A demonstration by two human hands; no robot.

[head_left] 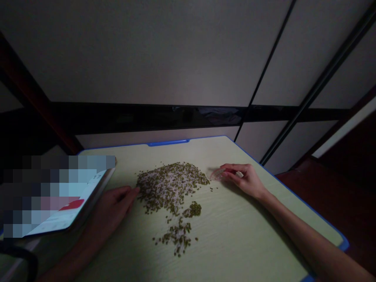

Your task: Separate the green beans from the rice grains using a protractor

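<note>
A pile of green beans mixed with white rice-like grains is spread over the middle of the table. My left hand rests at the pile's left edge, thumb and forefinger drawn together at the grains; anything between them is too small to make out. To the right of the pile, my right hand is closed around a clear plastic piece with a curved rim, its full shape partly hidden by the fingers. Nearer to me lie a small cluster of green beans and a smaller mixed patch of beans and grains.
The pale table has a blue edge and a blue handle strip at its far side. A tablet with a lit screen, partly pixelated, stands at the left beside my left forearm. Cabinet panels rise behind the table.
</note>
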